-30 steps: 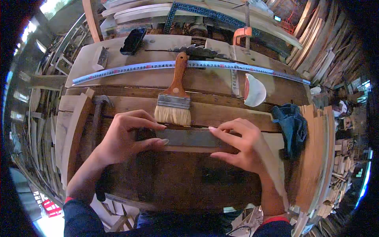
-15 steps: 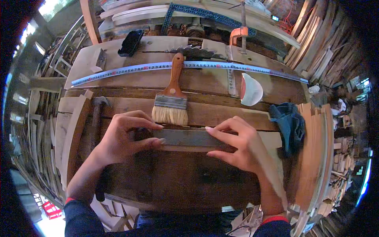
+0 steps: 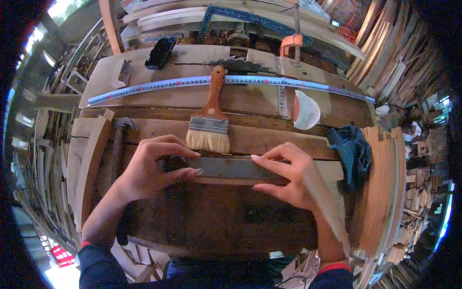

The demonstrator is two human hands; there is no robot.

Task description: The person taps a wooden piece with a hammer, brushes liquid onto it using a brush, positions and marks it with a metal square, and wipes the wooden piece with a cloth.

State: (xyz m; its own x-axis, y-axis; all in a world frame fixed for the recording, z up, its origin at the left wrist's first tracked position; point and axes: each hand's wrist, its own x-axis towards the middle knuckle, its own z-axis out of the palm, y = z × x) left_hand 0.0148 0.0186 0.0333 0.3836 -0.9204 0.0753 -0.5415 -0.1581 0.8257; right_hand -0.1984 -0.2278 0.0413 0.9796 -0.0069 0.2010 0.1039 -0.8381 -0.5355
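Note:
A flat grey bar (image 3: 226, 168) lies crosswise near the middle of the wooden bench. My left hand (image 3: 161, 166) grips its left end between thumb and fingers. At the other end, my right hand (image 3: 288, 176) has its index fingertip on the top edge and its thumb lower, closed around the bar. Just beyond the bar lies a wide brush (image 3: 208, 130) with pale bristles and a wooden handle, its handle crossing a long measuring tape strip (image 3: 159, 85).
Left lies a hammer (image 3: 119, 149); right, a white and red rounded piece (image 3: 307, 111) and a blue cloth (image 3: 351, 154). Behind are a black tray (image 3: 160, 53), a toothed blade (image 3: 238, 63) and an orange clamp (image 3: 291, 42). Wood strips (image 3: 382, 188) stand at the right edge.
The view has shifted slightly, so the bench items sit a little further left than a second before. Both hands keep the same hold on the grey bar.

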